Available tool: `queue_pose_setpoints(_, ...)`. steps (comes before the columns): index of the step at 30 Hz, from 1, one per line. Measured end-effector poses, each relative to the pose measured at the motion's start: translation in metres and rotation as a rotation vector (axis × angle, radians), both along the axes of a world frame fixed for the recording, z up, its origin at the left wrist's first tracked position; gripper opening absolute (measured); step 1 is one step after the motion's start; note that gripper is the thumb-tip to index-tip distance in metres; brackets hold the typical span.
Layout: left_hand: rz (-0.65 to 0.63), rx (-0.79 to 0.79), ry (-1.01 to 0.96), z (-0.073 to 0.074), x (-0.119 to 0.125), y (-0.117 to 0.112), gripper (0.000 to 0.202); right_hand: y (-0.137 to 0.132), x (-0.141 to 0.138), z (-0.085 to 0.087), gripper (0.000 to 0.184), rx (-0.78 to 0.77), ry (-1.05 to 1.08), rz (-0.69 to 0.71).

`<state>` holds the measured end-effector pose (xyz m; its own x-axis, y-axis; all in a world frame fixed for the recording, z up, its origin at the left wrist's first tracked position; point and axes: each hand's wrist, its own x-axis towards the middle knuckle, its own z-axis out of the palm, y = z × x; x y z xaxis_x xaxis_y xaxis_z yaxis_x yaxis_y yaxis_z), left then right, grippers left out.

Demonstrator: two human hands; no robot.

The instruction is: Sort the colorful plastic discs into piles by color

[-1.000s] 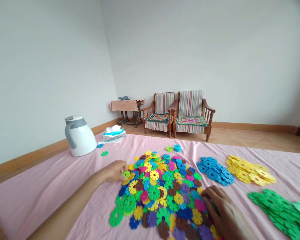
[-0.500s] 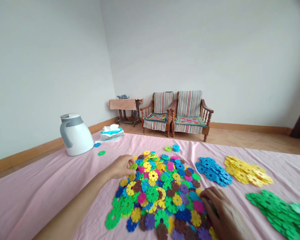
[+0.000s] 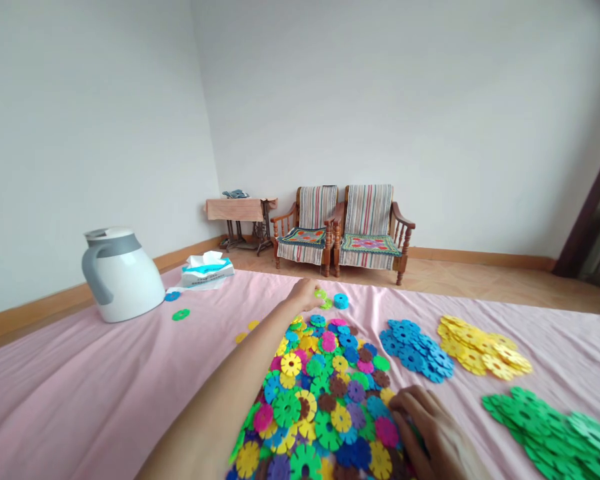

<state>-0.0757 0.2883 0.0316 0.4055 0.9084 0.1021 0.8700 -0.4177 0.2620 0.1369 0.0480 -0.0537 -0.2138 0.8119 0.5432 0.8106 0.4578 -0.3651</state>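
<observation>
A mixed heap of flower-shaped slotted plastic discs (image 3: 325,400) in many colours lies on the pink cloth. My left hand (image 3: 304,295) reaches past the heap's far side, its fingers pinching a lime-green disc (image 3: 321,295). Another lime-green disc (image 3: 327,304) lies right under it, and a small blue stack (image 3: 341,301) stands just to the right. At the heap's right edge rests my right hand (image 3: 430,427), fingers curled, with a bit of green disc (image 3: 421,440) showing between thumb and fingers. The left forearm covers the heap's left side.
Sorted piles of blue discs (image 3: 415,350), yellow discs (image 3: 483,348) and green discs (image 3: 555,430) lie to the right. A white and grey jug (image 3: 130,280) and a tissue box (image 3: 207,269) stand at the left. Two yellow discs (image 3: 247,331) lie beyond my left forearm. Two armchairs (image 3: 370,220) stand behind.
My left hand has moved from the heap's left edge away and to the right, carrying a lime-green disc to the other lime-green one. My right hand stays by the heap. The view has shifted slightly.
</observation>
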Motion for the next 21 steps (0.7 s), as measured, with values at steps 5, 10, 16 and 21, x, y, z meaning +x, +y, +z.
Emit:
queue_pose_setpoints(5,0.027,-0.039,0.057,-0.015,0.021,0.025,0.028,0.002,0.001,-0.003,0.019,-0.017,-0.017,0.007)
queue_pose_setpoints(10,0.028,-0.068,0.073,-0.022,0.023,0.035,0.028,0.003,0.002,-0.002,0.017,-0.021,-0.054,-0.010)
queue_pose_setpoints(16,0.020,-0.100,0.072,-0.023,0.025,0.036,0.028,0.003,0.003,-0.003,0.016,-0.028,-0.059,-0.010)
queue_pose_setpoints(21,0.020,-0.121,0.072,-0.022,0.025,0.033,0.028,0.003,0.002,-0.005,0.015,-0.034,-0.044,-0.020)
